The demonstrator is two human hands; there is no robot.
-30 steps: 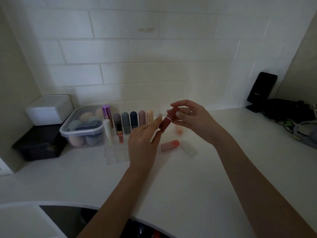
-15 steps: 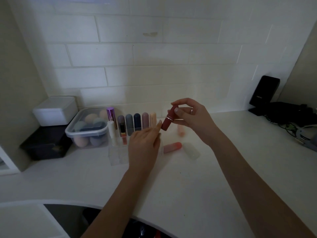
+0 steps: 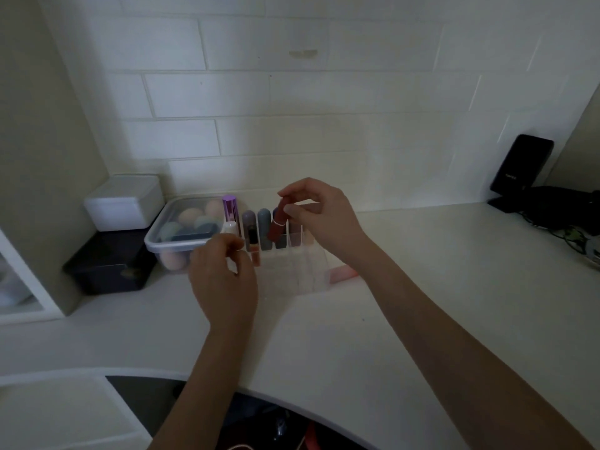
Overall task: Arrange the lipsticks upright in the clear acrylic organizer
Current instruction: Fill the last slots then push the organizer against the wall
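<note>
The clear acrylic organizer stands on the white counter near the tiled wall. Several lipsticks stand upright in its back row, among them a purple metallic one and a grey one. My right hand holds a dark red lipstick by its top, nearly upright, just above the organizer's back cells. My left hand hovers at the organizer's front left with fingers curled and nothing in it. A pink lipstick lies flat on the counter to the right of the organizer, partly behind my right forearm.
A lidded clear tub of makeup sponges sits left of the organizer. Further left, a white box rests on a black box. A black device and cables occupy the far right corner. The counter's curved front edge is near me.
My right hand has carried the dark red lipstick left and down, over the organizer. My left hand has let go of it and dropped to the organizer's front left.
</note>
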